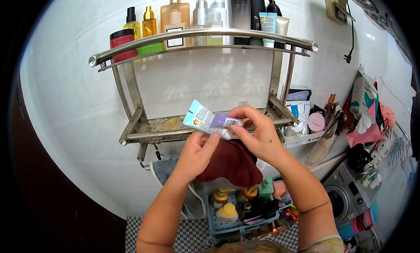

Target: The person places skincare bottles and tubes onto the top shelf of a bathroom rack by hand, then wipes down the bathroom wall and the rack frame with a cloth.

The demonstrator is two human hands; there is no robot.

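Observation:
In front of the metal rack's lower shelf, both hands hold small tubes close together. My left hand [197, 153] pinches a light blue and white tube [200, 118] from below, its flat end pointing up and left. My right hand [258, 132] grips the right end of a small purple tube [225, 121], which overlaps the blue one. Just beneath the hands hangs a dark red cloth [229, 163].
Bottles and tubes line the rack's upper shelf [201, 33]. A white bin [306, 138] with a pink jar hangs at the right. Below stands a blue basket [223, 226] of pump bottles. A washing machine [352, 187] is at the lower right.

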